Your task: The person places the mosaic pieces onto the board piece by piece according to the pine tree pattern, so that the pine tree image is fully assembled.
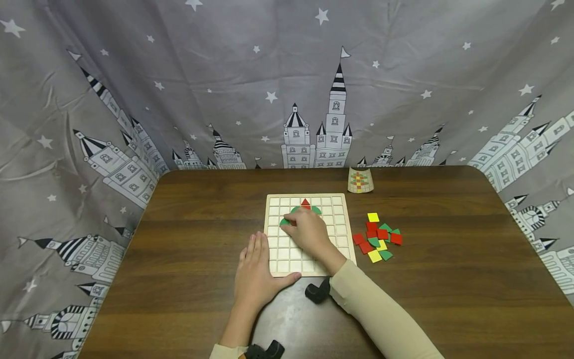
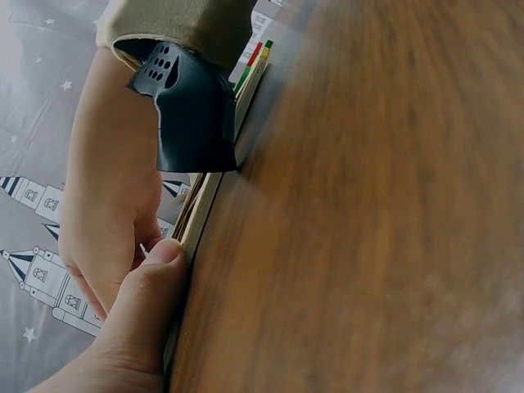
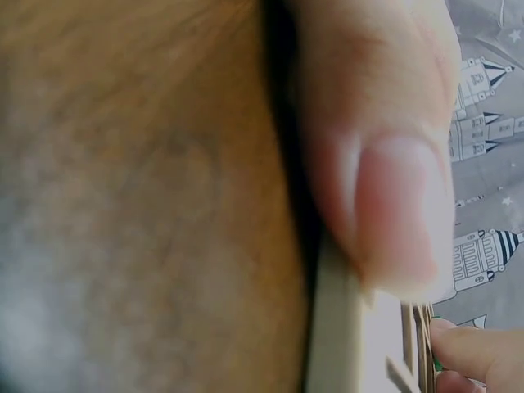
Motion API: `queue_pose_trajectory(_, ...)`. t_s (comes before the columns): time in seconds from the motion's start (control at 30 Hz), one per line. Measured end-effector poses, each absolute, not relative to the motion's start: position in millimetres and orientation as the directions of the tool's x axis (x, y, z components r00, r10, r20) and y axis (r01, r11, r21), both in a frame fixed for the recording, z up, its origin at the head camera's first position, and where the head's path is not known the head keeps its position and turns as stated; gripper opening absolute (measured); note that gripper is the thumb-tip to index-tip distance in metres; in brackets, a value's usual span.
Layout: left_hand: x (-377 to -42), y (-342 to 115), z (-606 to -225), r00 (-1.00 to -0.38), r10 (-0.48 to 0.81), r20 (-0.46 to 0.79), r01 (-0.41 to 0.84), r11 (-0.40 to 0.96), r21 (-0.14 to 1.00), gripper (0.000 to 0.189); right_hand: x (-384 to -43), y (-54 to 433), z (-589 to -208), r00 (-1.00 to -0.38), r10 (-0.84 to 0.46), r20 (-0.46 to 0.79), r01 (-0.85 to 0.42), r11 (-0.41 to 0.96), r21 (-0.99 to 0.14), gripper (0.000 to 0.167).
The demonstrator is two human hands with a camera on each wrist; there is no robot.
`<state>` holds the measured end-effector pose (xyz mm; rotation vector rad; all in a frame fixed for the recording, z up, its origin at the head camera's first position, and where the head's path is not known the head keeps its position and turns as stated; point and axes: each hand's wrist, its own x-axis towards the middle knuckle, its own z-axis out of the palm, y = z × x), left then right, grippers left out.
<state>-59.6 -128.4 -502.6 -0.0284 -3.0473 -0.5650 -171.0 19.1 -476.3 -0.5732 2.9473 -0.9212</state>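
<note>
A pale wooden grid board [image 1: 280, 254] lies on the table. My right hand [image 1: 309, 232] is over its upper left part, thumb and forefinger pinching a green rounded piece [image 1: 284, 222] at a cell there. In the right wrist view, the fingertips [image 3: 458, 344] of that hand meet a bit of green. A red triangle [image 1: 306, 202] sits near the board's top, with green pieces [image 1: 316, 210] on both sides below it. My left hand [image 1: 255, 269] rests along the board's lower left corner, fingers straight up the left side, thumb [image 2: 155, 286] on the front edge.
Right of the board lies a loose heap of red squares [image 1: 395, 239], yellow squares [image 1: 373, 217] and green pieces [image 1: 385, 255]. A curved pattern card [image 1: 360, 180] stands at the table's back edge. Black wrist mounts [image 1: 317, 291] sit at both wrists. A grey castle-print curtain [image 1: 224, 75] hangs behind.
</note>
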Motion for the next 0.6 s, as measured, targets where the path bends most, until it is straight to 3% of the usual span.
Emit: queue_pose_trajectory(0.6, -60.1, -128.6, -503.9, -0.999, 0.005, 0.049, 0.022, 0.931, 0.364, 0.133, -176.0, 16.4, -473.8, -0.963, -0.267, 0.044, -0.227, 0.707, -0.67, 0.023)
